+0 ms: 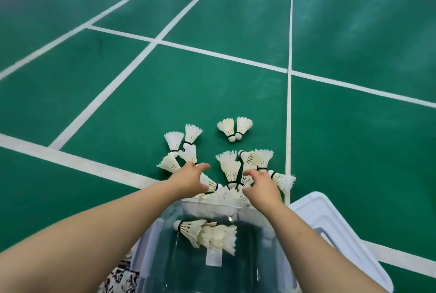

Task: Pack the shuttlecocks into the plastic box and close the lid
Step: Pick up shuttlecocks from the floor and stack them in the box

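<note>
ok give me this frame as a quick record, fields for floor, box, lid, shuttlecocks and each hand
floor: green badminton court floor with white lines
box: clear plastic box, open, nearest the camera
in box: a few shuttlecocks in the box, lying on their sides
lid: white lid off, on the floor right of the box
loose: pile of shuttlecocks just beyond the box; a separate pair farther out
left hand: over the pile's left side, thumb out, no grip visible
right hand: fingers curled down onto the pile, grip unclear
</note>
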`<state>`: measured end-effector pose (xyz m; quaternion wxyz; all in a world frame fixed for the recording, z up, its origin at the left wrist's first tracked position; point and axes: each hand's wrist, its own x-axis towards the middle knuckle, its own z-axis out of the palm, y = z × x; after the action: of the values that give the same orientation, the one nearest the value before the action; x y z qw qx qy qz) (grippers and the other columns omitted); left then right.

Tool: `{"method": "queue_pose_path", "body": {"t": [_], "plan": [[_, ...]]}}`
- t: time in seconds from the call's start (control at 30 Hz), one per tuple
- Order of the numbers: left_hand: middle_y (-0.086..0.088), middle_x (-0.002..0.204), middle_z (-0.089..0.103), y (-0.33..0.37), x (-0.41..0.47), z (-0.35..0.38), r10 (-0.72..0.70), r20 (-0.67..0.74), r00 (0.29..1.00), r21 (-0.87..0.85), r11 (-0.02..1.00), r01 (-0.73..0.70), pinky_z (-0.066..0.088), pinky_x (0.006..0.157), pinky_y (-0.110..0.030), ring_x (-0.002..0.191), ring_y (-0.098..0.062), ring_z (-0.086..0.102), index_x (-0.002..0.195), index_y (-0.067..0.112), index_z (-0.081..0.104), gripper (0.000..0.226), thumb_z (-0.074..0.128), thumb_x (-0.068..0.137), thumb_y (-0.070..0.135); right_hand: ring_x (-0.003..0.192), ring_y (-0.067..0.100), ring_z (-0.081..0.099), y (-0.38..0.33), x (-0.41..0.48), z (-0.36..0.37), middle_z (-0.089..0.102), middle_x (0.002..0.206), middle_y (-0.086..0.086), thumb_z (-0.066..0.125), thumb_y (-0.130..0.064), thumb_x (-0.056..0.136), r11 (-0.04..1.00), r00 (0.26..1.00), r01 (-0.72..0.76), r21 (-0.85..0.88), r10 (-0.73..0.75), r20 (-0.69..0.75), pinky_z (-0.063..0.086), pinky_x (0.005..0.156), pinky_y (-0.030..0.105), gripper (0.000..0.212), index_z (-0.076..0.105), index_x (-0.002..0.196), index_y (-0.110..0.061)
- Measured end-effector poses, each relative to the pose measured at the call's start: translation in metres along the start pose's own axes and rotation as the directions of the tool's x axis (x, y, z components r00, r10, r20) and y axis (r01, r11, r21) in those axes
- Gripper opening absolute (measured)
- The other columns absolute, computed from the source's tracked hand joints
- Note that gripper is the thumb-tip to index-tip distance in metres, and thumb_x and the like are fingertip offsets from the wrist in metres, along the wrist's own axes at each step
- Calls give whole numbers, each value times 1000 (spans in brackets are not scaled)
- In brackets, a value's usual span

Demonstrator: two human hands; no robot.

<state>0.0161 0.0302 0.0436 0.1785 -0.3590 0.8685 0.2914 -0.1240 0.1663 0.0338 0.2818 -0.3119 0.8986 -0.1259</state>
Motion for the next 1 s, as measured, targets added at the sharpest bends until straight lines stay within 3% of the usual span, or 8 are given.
{"method": "queue_pose_path", "body": {"t": [0.1, 0.2, 0.37, 0.43, 0.57, 0.67, 0.77, 1.0], "plan": [[-13, 144, 37, -6, 23, 10, 9, 154, 988, 47, 999, -17, 39, 103, -33, 124, -28, 47, 144, 32, 27, 72, 64, 83, 40, 111, 29, 53, 7, 20, 7, 47, 133, 6, 59, -15, 78, 997, 983, 6, -81, 9, 183, 46, 91, 33, 56, 49, 128, -38], [-6, 144, 44, -2, 40, 25, 34, 248, 968, 20, 999, -40, 36, 105, -30, 128, -23, 46, 142, 30, 33, 70, 66, 81, 41, 91, 18, 61, 8, 33, 12, 59, 108, 0, 70, -15, 76, 999, 934, -24, 26, 13, 357, 49, 79, 25, 53, 56, 124, -33], [-6, 125, 59, 17, 60, 42, 70, 189, 979, 20, 997, -75, 43, 90, -26, 112, -22, 57, 124, 20, 56, 43, 63, 83, 31, 84, 15, 57, 2, 47, 24, 62, 104, -1, 66, -4, 79, 991, 897, -33, 131, -28, 441, 50, 74, 22, 29, 65, 95, -27], [-5, 116, 66, 21, 64, 46, 79, 132, 988, 39, 996, -85, 44, 87, -28, 109, -22, 59, 112, 16, 64, 29, 61, 85, 24, 85, 14, 56, 2, 48, 27, 63, 104, -1, 61, -1, 81, 993, 914, -13, 118, -36, 403, 46, 71, 21, 27, 63, 77, -27], [-7, 108, 69, 21, 59, 40, 70, -10, 998, 23, 997, -69, 46, 84, -30, 103, -23, 60, 103, 13, 67, 21, 58, 87, 22, 92, 16, 64, -1, 43, 21, 68, 104, -3, 55, -1, 82, 987, 974, -29, 156, -8, 227, 51, 80, 26, 29, 69, 89, -25], [-7, 109, 67, 24, 48, 22, 67, -151, 986, -16, 997, -71, 46, 85, -31, 103, -24, 59, 104, 13, 65, 21, 54, 88, 21, 76, 12, 58, -3, 32, 4, 62, 86, -9, 55, -7, 82, 968, 998, -7, 250, -10, 67, 46, 68, 24, 26, 64, 88, -30], [-6, 107, 63, 28, 31, 1, 99, -244, 965, -35, 993, -111, 46, 83, -30, 97, -22, 58, 104, 13, 64, 20, 51, 91, 19, 62, 10, 51, -4, 14, -15, 59, 82, -7, 53, -10, 84, 929, 997, 26, 370, 1, -72, 41, 60, 26, 22, 63, 93, -28], [0, 92, 57, 36, -21, -21, 134, -349, 927, -11, 989, -147, 45, 73, -29, 82, -16, 53, 99, 14, 61, 18, 47, 91, 21, 62, 14, 50, -3, -53, -44, 59, 71, -10, 59, -8, 83, 778, 943, 85, 623, 139, -302, 40, 57, 19, 16, 64, 87, -22]]}}
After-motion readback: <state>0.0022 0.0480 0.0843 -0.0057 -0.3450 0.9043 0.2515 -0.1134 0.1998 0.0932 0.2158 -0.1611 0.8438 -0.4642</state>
